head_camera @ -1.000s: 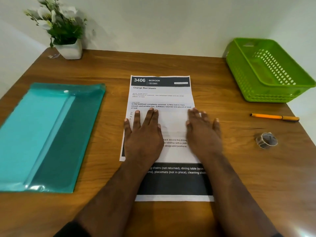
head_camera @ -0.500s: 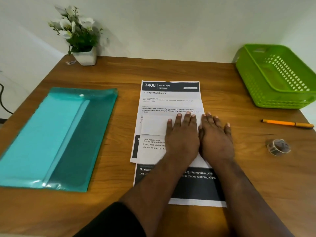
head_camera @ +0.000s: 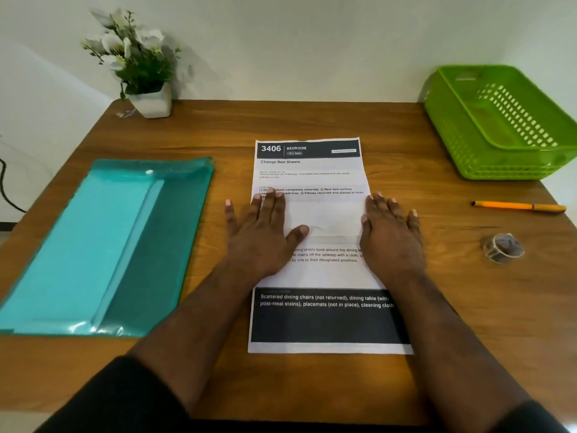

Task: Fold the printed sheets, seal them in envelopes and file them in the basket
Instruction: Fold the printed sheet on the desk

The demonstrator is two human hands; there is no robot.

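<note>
A wooden table (head_camera: 312,120) stands against a plain pale wall (head_camera: 312,42). At its far left corner sits a potted plant (head_camera: 140,64) with white flowers in a white pot; at the far right, a green perforated basket (head_camera: 499,126) lies partly past the frame edge. A teal plastic envelope (head_camera: 103,245) lies flat on the left side. On the right side lie an orange pen (head_camera: 518,206) and, nearer the viewer, a small roll of clear tape (head_camera: 502,247), apart from each other.

The printed sheets (head_camera: 312,170) lie at the centre of the table, one overlapping the other, the top one headed "3406 BEDROOM".

Compared with half a second earlier, when both hands lay side by side on the right half of the paper, the hands are now spread apart to opposite edges of the sheets.

The left hand (head_camera: 262,232) lies flat, fingers straight and slightly splayed, over the left edge of the paper, its outer fingers on the wood. The right hand (head_camera: 390,235) lies flat, fingers extended, over the right edge, partly on the wood. Neither hand grips anything; both press palm down.
</note>
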